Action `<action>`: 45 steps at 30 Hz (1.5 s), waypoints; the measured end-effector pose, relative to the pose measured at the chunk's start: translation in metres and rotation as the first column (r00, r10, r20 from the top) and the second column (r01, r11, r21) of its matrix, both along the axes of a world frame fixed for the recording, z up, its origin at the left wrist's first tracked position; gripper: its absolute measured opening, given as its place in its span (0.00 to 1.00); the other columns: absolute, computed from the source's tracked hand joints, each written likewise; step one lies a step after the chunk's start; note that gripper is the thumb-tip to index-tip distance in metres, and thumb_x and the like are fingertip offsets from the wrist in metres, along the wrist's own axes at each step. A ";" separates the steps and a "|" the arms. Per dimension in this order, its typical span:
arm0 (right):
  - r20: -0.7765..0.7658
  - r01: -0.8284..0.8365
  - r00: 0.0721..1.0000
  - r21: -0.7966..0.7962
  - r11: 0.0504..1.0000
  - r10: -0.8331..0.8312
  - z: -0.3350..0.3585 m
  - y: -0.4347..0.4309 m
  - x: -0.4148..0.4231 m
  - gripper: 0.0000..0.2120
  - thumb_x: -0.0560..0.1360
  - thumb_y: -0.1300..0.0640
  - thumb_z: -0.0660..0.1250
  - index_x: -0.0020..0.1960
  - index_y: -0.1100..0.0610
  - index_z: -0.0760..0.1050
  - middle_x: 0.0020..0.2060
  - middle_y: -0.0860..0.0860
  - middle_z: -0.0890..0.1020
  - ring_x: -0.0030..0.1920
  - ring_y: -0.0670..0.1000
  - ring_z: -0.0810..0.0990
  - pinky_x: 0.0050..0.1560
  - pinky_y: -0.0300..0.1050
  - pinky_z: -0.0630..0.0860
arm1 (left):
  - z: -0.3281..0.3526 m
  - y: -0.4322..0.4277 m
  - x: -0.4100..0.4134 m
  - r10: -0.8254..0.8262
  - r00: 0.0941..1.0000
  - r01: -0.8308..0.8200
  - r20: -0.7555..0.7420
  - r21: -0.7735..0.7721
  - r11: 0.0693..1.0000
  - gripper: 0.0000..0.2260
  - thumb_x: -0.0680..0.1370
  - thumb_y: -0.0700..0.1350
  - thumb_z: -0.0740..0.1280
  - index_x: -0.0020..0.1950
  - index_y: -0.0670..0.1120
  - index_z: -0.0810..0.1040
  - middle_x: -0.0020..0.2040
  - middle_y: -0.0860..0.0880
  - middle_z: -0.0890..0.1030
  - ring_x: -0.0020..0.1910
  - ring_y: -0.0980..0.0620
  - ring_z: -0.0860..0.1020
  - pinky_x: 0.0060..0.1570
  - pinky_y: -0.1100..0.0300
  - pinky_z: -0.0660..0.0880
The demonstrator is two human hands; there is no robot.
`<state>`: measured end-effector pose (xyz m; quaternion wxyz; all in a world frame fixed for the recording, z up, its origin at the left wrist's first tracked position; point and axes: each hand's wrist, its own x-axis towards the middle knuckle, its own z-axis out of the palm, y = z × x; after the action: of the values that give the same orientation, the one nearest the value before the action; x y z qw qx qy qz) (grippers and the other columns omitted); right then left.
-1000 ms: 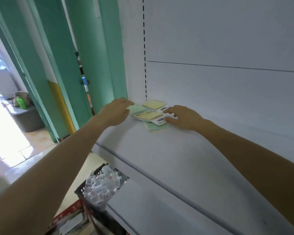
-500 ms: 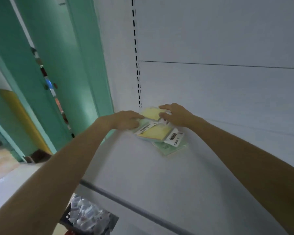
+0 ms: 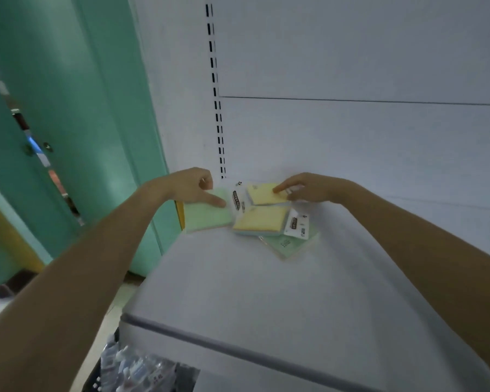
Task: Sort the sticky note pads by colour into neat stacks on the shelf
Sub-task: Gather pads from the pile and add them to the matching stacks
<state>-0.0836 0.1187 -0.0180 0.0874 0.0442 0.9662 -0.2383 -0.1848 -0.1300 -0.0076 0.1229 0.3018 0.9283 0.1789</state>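
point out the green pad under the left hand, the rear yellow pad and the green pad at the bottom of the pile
left green pad (image 3: 205,219), head view, bare top face
rear yellow pad (image 3: 262,193), head view, top sheet
bottom green pad (image 3: 290,246), head view, exposed corner

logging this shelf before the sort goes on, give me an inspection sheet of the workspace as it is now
surface: white shelf, bare apart from the pads in its back left corner.
job's things: four sticky note pads in a loose overlapping cluster, unsorted. left green pad overhangs the shelf's left edge; back yellow pad; front yellow pad lies partly on the right green pad.
clutter: nothing seen on the shelf.
grip: left hand has a finger on the left green pad; right hand has fingertips on the back yellow pad. Neither lifts a pad.
cables: nothing seen.
surroundings: white back panel with slotted upright, green door at left, black basket of packets below.
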 end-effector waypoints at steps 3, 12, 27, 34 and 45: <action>-0.042 0.023 0.999 0.010 1.000 -0.023 -0.005 0.016 0.011 0.22 0.74 0.68 0.58 0.56 0.43 0.76 0.65 0.55 0.73 0.63 0.56 0.72 0.65 0.47 0.67 | 0.006 0.004 0.000 0.052 0.997 -0.061 0.052 0.172 0.983 0.17 0.66 0.56 0.74 0.42 0.51 0.69 0.46 0.50 0.72 0.32 0.55 0.69 0.32 0.60 0.66; -0.143 0.462 0.878 0.009 0.887 -0.456 -0.019 -0.001 0.034 0.33 0.71 0.35 0.62 0.66 0.58 0.66 0.64 0.57 0.72 0.66 0.58 0.69 0.65 0.52 0.65 | 0.000 0.055 0.023 0.141 0.960 -0.269 0.243 0.651 0.709 0.15 0.77 0.42 0.65 0.61 0.42 0.66 0.54 0.44 0.75 0.44 0.50 0.76 0.40 0.60 0.73; -0.310 0.194 0.905 -0.308 0.931 -0.291 -0.027 0.026 0.063 0.28 0.75 0.64 0.63 0.72 0.50 0.61 0.70 0.53 0.68 0.71 0.53 0.66 0.72 0.45 0.61 | -0.038 0.076 0.037 0.090 0.968 -0.238 0.234 0.748 0.620 0.26 0.75 0.33 0.61 0.71 0.48 0.62 0.42 0.49 0.75 0.42 0.52 0.76 0.37 0.68 0.73; -0.372 0.494 0.812 0.028 0.869 -0.449 -0.037 0.022 0.063 0.25 0.75 0.40 0.58 0.71 0.42 0.60 0.72 0.56 0.63 0.73 0.55 0.61 0.73 0.56 0.52 | -0.048 0.079 0.039 0.141 0.975 -0.223 0.173 0.772 0.595 0.32 0.77 0.36 0.63 0.76 0.49 0.51 0.62 0.39 0.74 0.53 0.50 0.74 0.52 0.60 0.69; -0.229 0.329 0.905 -0.158 0.931 -0.358 -0.032 0.017 0.062 0.17 0.74 0.51 0.65 0.62 0.44 0.73 0.68 0.50 0.72 0.70 0.54 0.67 0.74 0.59 0.54 | -0.052 0.079 0.034 0.097 0.992 -0.015 -0.075 0.712 0.702 0.21 0.77 0.33 0.59 0.70 0.42 0.66 0.71 0.44 0.67 0.65 0.49 0.69 0.56 0.67 0.70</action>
<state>-0.0217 0.1360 -0.0502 -0.0779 0.1779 0.9310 -0.3091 -0.1510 -0.0514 -0.0596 -0.0579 0.3066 0.8020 0.5093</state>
